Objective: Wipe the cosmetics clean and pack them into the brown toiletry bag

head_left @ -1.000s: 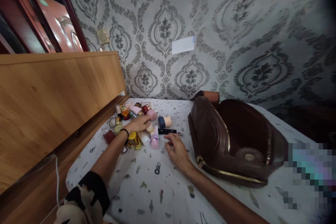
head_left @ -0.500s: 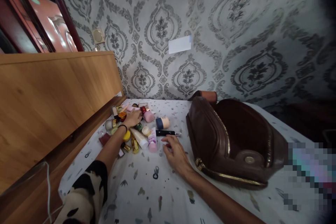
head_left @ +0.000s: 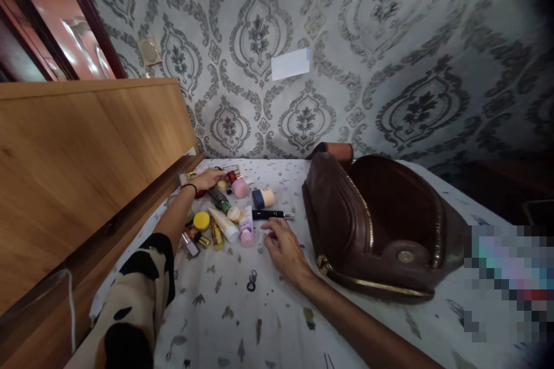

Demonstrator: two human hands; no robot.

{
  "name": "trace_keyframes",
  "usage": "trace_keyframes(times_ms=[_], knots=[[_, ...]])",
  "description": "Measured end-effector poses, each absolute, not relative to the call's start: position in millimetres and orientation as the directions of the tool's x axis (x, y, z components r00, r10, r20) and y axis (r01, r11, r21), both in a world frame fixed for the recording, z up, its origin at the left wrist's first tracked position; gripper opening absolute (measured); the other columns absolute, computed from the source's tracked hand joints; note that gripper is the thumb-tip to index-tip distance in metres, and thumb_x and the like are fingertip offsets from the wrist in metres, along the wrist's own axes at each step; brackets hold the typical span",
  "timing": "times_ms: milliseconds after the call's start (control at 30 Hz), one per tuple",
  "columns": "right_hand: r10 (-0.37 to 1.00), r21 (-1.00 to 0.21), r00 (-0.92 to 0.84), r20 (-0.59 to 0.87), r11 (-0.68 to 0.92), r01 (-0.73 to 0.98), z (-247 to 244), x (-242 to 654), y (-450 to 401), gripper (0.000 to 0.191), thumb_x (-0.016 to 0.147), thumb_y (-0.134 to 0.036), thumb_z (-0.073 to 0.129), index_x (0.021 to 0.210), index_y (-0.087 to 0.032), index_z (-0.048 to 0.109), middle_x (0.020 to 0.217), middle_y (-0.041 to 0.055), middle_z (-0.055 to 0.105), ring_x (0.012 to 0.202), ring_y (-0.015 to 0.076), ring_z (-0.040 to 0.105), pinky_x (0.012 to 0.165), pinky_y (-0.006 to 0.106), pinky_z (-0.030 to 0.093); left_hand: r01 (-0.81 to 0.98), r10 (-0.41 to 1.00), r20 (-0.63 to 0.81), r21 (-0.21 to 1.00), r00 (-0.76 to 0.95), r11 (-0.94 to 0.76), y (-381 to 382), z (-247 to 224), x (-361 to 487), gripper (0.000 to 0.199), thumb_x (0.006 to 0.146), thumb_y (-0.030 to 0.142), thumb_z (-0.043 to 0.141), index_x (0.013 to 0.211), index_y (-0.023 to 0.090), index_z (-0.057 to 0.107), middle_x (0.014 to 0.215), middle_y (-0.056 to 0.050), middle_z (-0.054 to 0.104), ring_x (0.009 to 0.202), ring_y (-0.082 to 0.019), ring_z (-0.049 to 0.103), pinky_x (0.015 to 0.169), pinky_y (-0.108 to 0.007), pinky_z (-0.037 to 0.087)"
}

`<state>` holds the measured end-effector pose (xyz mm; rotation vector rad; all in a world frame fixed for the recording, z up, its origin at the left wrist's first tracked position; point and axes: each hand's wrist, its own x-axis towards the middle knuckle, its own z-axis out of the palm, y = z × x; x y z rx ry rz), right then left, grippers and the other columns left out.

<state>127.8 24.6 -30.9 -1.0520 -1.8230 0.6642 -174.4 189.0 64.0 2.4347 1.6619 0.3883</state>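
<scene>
My left hand [head_left: 209, 179] reaches over the back of a pile of cosmetics, near a red-capped item [head_left: 231, 176]; whatever its fingers touch is too small to make out. My right hand [head_left: 282, 246] hovers with curled, parted fingers and nothing in them, just below a black tube [head_left: 267, 215] with a silver tip. Beside that lie a pink and white tube [head_left: 246, 227], a cream tube [head_left: 224, 224], a yellow jar [head_left: 201, 221], a gold bottle [head_left: 217, 235], a dark green bottle [head_left: 220, 200], a pink jar [head_left: 240, 188] and a blue and beige jar [head_left: 263, 198].
A brown bag [head_left: 372, 230] stands unzipped on the patterned sheet [head_left: 234, 305] at the right, with an orange-brown object [head_left: 340, 151] behind it. A wooden board [head_left: 99, 155] borders the left side. The patterned wall rises at the back.
My left hand has shifted left over the pile, leaving the green bottle and a small cream lid more exposed. My right hand keeps about the same place. The view has shifted slightly.
</scene>
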Motion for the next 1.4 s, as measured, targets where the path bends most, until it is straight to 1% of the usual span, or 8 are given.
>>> trace_keyframes(times_ms=[133, 467, 700, 933, 1100, 1200, 1300, 1400], knots=[[0.873, -0.786, -0.232, 0.430, 0.488, 0.379, -32.2, 127.3, 24.7, 0.023, 0.083, -0.016, 0.049, 0.099, -0.020, 0.066, 0.107, 0.0084, 0.060, 0.074, 0.0168, 0.062, 0.063, 0.029, 0.052, 0.896, 0.948, 0.122, 0.309, 0.294, -0.318, 175.3, 70.3, -187.4, 0.036, 0.096, 0.035, 0.061, 0.127, 0.018, 0.059, 0.129, -0.011, 0.061, 0.110, -0.024, 0.063, 0.092, -0.046, 0.056], [0.874, -0.788, -0.248, 0.417, 0.484, 0.380, -28.6, 127.5, 25.2, 0.021, 0.083, -0.018, 0.049, 0.095, -0.020, 0.067, 0.107, 0.0090, 0.061, 0.075, 0.0185, 0.061, 0.069, 0.033, 0.052, 0.871, 0.959, -0.146, 0.467, 0.244, -0.151, 117.5, 54.4, -214.0, 0.033, 0.096, 0.036, 0.061, 0.123, 0.017, 0.061, 0.124, -0.009, 0.063, 0.105, -0.023, 0.065, 0.088, -0.043, 0.057], [0.872, -0.778, -0.252, 0.419, 0.488, 0.394, -27.1, 128.7, 24.5, 0.021, 0.082, -0.017, 0.050, 0.094, -0.020, 0.068, 0.107, 0.0088, 0.062, 0.071, 0.0175, 0.062, 0.064, 0.032, 0.052, 0.713, 0.992, 0.099, 0.691, 0.074, -0.122, 107.1, 76.0, -215.2, 0.033, 0.095, 0.035, 0.062, 0.122, 0.015, 0.061, 0.121, -0.009, 0.064, 0.102, -0.022, 0.066, 0.086, -0.042, 0.058], [0.873, -0.780, -0.245, 0.423, 0.488, 0.393, -26.7, 127.3, 24.4, 0.021, 0.082, -0.018, 0.049, 0.093, -0.020, 0.067, 0.106, 0.0094, 0.062, 0.072, 0.0182, 0.062, 0.062, 0.032, 0.051, 0.397, 0.893, 0.352, 0.889, -0.280, -0.225, 94.2, 108.2, -225.3, 0.018, 0.092, 0.032, 0.061, 0.084, 0.017, 0.056, 0.069, 0.005, 0.057, 0.057, -0.009, 0.057, 0.052, -0.021, 0.048], [0.871, -0.780, -0.237, 0.431, 0.492, 0.387, -26.4, 126.8, 24.8, 0.021, 0.082, -0.018, 0.050, 0.091, -0.020, 0.068, 0.104, 0.0089, 0.063, 0.070, 0.0180, 0.062, 0.062, 0.032, 0.051, 0.262, 0.802, 0.371, 0.925, -0.468, -0.275, 92.6, 109.5, -224.2, 0.021, 0.093, 0.037, 0.060, 0.086, 0.018, 0.053, 0.070, 0.005, 0.059, 0.049, -0.007, 0.052, 0.043, -0.018, 0.041], [0.870, -0.779, -0.240, 0.431, 0.493, 0.387, -26.2, 127.3, 24.9, 0.020, 0.082, -0.019, 0.050, 0.090, -0.020, 0.068, 0.104, 0.0086, 0.063, 0.070, 0.0180, 0.062, 0.061, 0.032, 0.051, 0.260, 0.783, 0.342, 0.936, -0.520, -0.236, 93.8, 103.4, -224.6, 0.025, 0.097, 0.039, 0.058, 0.095, 0.014, 0.060, 0.075, 0.002, 0.062, 0.054, -0.008, 0.055, 0.048, -0.020, 0.047], [0.875, -0.780, -0.246, 0.418, 0.484, 0.397, -26.1, 127.6, 25.1, 0.021, 0.082, -0.020, 0.049, 0.092, -0.020, 0.068, 0.105, 0.0090, 0.063, 0.070, 0.0180, 0.063, 0.062, 0.032, 0.051, 0.313, 0.796, 0.318, 0.934, -0.515, -0.171, 96.6, 96.5, -225.2, 0.028, 0.097, 0.038, 0.059, 0.110, 0.013, 0.063, 0.097, -0.004, 0.067, 0.075, -0.013, 0.065, 0.066, -0.029, 0.057], [0.882, -0.781, -0.247, 0.400, 0.469, 0.412, -26.3, 127.2, 25.2, 0.023, 0.083, -0.021, 0.048, 0.093, -0.019, 0.068, 0.108, 0.0108, 0.062, 0.070, 0.0183, 0.063, 0.063, 0.033, 0.052, 0.412, 0.824, 0.314, 0.905, -0.472, -0.109, 101.6, 90.5, -223.7, 0.033, 0.096, 0.036, 0.061, 0.121, 0.015, 0.061, 0.117, -0.009, 0.065, 0.097, -0.020, 0.067, 0.082, -0.040, 0.059]])
